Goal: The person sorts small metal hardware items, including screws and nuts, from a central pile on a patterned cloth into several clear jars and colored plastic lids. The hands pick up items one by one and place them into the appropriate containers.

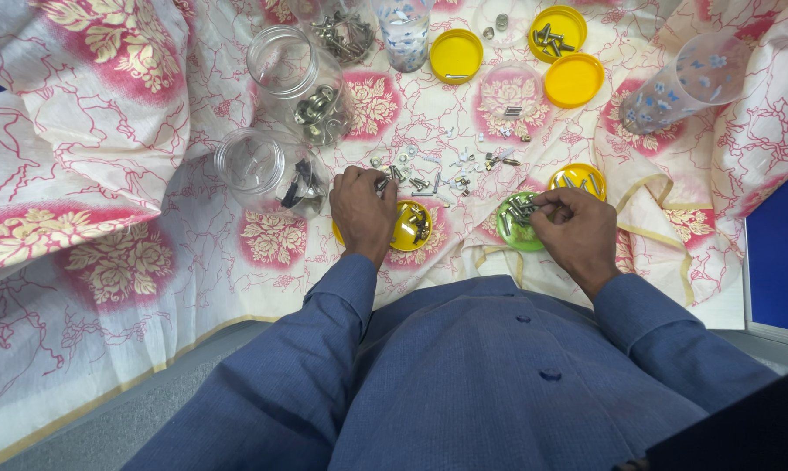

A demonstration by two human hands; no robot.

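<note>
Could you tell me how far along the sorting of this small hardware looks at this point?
Partly done. Three jars and several yellow lids already hold metal pieces. In hand: the left hand picks at the loose pile above a yellow lid, and the right hand is at the green lid of screws. Left: the scattered pile on the cloth.

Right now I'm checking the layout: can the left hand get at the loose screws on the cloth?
Probably yes: the left hand lies right beside the loose screws, with nothing between them.
</note>
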